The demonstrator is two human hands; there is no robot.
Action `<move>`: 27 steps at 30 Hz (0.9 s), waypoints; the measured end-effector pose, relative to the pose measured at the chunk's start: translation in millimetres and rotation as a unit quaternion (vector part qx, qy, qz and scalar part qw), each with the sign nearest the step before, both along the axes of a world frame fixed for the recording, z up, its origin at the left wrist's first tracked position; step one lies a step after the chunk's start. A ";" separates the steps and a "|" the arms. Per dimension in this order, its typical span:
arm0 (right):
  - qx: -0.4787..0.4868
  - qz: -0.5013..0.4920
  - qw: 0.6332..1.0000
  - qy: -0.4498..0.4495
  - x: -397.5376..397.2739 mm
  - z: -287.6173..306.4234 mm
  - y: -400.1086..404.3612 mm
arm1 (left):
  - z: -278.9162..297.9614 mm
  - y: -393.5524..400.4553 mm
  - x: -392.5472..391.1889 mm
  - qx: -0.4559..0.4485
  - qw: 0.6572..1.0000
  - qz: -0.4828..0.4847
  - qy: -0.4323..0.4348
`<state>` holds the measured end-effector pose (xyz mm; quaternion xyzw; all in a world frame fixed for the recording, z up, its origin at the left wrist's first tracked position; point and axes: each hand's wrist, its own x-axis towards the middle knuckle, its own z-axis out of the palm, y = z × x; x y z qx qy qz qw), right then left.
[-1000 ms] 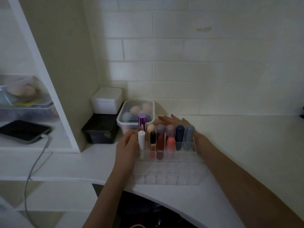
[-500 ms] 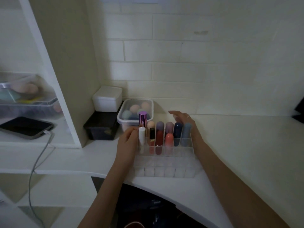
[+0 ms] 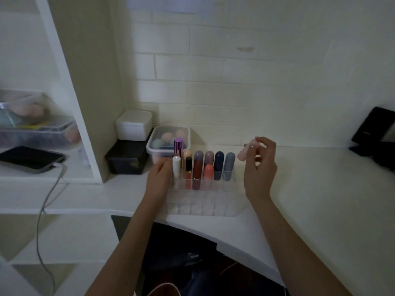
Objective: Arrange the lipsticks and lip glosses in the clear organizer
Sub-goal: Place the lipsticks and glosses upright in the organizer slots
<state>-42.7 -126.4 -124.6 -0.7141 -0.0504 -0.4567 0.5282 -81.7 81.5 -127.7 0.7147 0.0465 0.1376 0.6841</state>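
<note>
The left hand (image 3: 159, 178) covers the left wall of the clear organizer (image 3: 203, 208) and the lower side of the white tube (image 3: 176, 167), so how the fingers meet either cannot be told. The pale pink tube (image 3: 243, 153) in the right hand (image 3: 259, 167) is blurred, its far end behind the fingertips. The organizer's front cells are too hazy to count. The lidded tub (image 3: 168, 142) is half hidden by the purple tube (image 3: 177, 146). At the counter's right edge a black object (image 3: 376, 133) is cut off; the shelf bin (image 3: 36, 124) is blurred
</note>
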 end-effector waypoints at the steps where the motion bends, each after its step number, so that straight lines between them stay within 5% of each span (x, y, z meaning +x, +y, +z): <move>1: 0.014 0.001 1.000 -0.018 -5.5 2.8 3.4 | -0.1 0.2 -0.2 0.000 1.000 -0.001 0.001; 9: -0.031 0.077 0.994 -0.078 -28.9 13.3 25.1 | 1.6 -0.5 0.7 -0.009 1.000 0.009 0.001; 21: -0.247 0.137 0.958 -0.058 -19.5 12.3 17.6 | -1.1 1.7 1.7 -0.006 1.000 0.006 0.004; 27: -0.267 0.126 0.955 -0.029 -13.0 6.2 14.1 | -1.9 2.2 3.7 0.008 1.000 0.010 -0.009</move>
